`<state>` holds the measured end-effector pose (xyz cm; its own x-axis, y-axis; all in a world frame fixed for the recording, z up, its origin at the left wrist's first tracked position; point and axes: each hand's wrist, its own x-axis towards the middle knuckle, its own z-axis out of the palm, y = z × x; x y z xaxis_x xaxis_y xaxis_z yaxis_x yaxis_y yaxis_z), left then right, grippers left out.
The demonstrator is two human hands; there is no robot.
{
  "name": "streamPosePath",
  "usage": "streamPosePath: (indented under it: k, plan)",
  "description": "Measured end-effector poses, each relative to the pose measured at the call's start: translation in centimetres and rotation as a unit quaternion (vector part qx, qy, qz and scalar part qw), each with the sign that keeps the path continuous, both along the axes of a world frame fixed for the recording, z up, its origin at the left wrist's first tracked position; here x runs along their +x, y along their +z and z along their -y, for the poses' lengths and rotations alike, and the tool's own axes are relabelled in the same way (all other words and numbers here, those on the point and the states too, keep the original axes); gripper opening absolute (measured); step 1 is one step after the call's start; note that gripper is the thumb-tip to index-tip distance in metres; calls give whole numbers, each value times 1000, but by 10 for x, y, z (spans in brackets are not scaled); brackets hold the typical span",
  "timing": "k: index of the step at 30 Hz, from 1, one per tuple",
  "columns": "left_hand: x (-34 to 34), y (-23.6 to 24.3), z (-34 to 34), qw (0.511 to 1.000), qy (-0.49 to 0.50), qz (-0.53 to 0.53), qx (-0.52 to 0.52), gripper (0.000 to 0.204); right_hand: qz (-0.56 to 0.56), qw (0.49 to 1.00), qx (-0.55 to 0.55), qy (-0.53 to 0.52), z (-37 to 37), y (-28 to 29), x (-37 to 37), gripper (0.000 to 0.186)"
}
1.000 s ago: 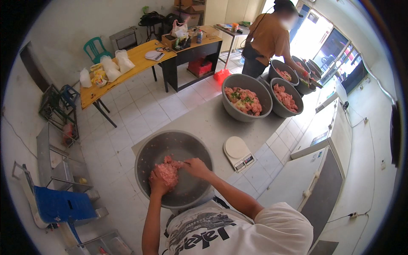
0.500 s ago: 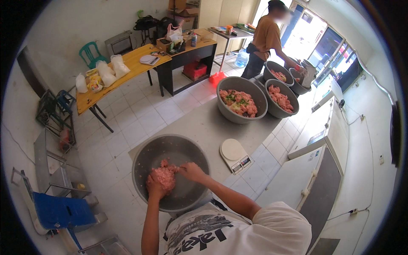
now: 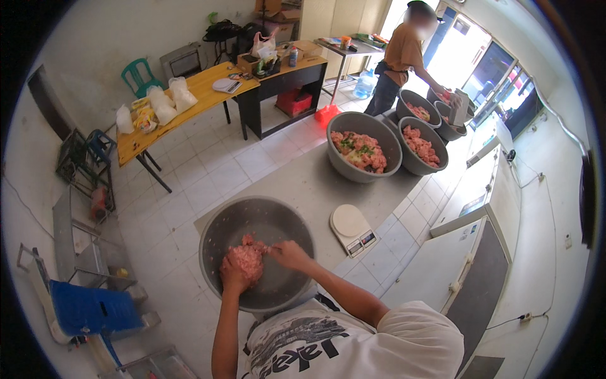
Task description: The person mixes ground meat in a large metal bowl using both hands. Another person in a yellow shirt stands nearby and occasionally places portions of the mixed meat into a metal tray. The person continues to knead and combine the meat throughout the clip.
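A large grey basin [image 3: 211, 218] stands at the near end of the metal table, with a mound of pink minced meat [image 3: 251, 260] inside it. My left hand [image 3: 233, 276] is curled round the left side of the mound, gripping it. On the other side my right hand [image 3: 289, 255] is closed, its fingertips at the mound's right edge. Whatever those fingers pinch is too small to make out. Bits of mince cling to the basin's wall.
A kitchen scale [image 3: 351, 227] lies right of the basin on the metal table [image 3: 287, 180]. Beyond it stand more grey basins [image 3: 334, 151] of meat, one topped with chopped greens. A co-worker [image 3: 401, 60] reaches over the far basins. White chest freezers [image 3: 435, 265] line the right.
The whole view has shifted slightly. My left hand has come a little further over the top of the mince. My right hand stays at its edge.
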<state>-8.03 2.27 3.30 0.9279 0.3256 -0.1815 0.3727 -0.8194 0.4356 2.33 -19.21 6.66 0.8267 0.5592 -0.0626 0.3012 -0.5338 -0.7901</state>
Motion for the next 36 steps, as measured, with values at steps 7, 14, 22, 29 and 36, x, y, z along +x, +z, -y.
streamPosePath:
  k: [7,14,22,29,36]
  plan:
    - [0,-1,-3,999,-35,23,14,129,-22,1000,-6,-20,3,1,0,34]
    - [0,9,0,1000,-15,5,-8,127,-33,999,6,-22,8,3,0,34]
    - [6,26,1,999,-29,27,-25,119,-22,999,1,-26,8,1,0,35]
    - [5,44,-2,992,-100,17,-75,110,-39,993,-88,-66,17,29,23,33]
    - [0,20,0,995,-85,-21,-44,120,54,973,-217,52,-10,57,19,31]
